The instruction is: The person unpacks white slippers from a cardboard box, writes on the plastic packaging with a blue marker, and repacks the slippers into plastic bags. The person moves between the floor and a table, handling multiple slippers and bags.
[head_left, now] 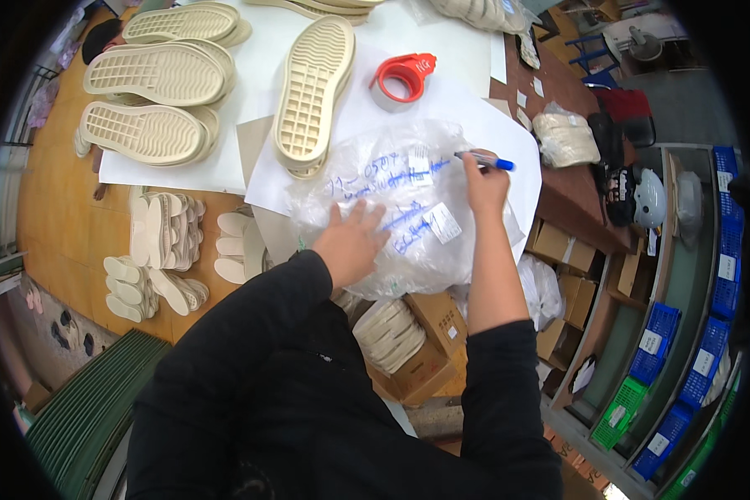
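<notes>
A clear plastic bag with blue handwriting and small white labels lies crumpled across the white table edge. My left hand rests flat on it, fingers spread. Over the bag's right side my right hand grips a blue marker, its tip pointing left above the plastic near the upper writing. Just beyond the bag stands a red tape dispenser with a roll of tape. To its left a cream shoe sole lies tread up, on top of another.
Stacked cream soles cover the table's left part. More soles sit on the wooden floor. Below the bag is an open cardboard box holding bagged soles. Shelves with blue bins and a green bin line the right.
</notes>
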